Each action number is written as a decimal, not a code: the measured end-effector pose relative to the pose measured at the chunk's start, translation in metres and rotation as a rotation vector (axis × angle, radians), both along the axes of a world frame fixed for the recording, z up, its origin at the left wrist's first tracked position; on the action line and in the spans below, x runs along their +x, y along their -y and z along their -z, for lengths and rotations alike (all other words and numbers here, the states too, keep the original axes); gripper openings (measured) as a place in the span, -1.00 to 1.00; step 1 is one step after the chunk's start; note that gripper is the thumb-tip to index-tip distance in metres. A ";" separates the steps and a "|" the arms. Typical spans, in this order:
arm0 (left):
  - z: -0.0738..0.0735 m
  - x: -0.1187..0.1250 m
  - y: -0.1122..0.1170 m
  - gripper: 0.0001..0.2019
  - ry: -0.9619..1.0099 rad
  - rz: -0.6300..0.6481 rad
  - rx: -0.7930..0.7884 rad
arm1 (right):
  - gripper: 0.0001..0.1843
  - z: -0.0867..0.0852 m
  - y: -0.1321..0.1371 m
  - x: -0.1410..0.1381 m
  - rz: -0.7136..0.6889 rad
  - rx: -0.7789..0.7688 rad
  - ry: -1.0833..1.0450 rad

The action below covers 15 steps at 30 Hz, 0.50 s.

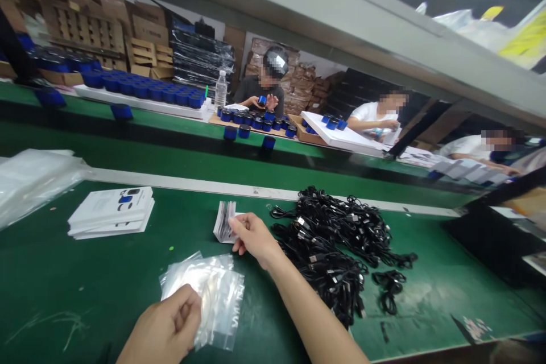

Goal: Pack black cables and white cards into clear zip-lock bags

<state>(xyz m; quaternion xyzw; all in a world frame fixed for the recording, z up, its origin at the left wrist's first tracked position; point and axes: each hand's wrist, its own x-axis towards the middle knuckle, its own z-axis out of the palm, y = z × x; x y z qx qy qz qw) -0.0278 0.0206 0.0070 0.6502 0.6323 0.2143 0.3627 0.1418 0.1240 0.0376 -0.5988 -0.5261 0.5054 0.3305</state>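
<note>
My left hand [168, 318] is closed, its fingers curled in at the near left edge of a loose pile of clear zip-lock bags [222, 296]. Whatever lies between those fingertips is hidden. With thumb and fingers together, my right hand [253, 239] pinches the right side of a small upright stack of folded paper leaflets [224, 222]. To the right of my right forearm lies a big heap of black USB cables [336, 233], bundled, with metal plugs showing. One cable bundle [389, 290] rests apart from the heap.
White printed cards [113, 213] are stacked at left, beside a large plastic bag [38, 182]. Beyond a pale strip [200, 182], blue jars [145, 88] stand on the far bench, where several people work. A shelf beam [298, 5] crosses overhead; a dark box [490, 250] stands right.
</note>
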 end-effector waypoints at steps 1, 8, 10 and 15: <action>-0.001 0.000 0.000 -0.72 0.006 -0.003 0.000 | -0.78 0.003 -0.003 -0.001 -0.014 -0.031 -0.013; -0.010 -0.003 0.000 -0.70 0.221 -0.107 -0.040 | -0.68 -0.011 0.017 0.011 0.059 0.018 0.042; -0.015 -0.007 -0.001 -0.69 0.295 -0.185 -0.032 | -0.68 -0.022 0.041 0.015 0.112 0.132 0.109; -0.024 -0.014 -0.005 -0.69 0.340 -0.323 0.049 | -0.76 -0.022 0.105 0.006 -0.197 0.535 0.449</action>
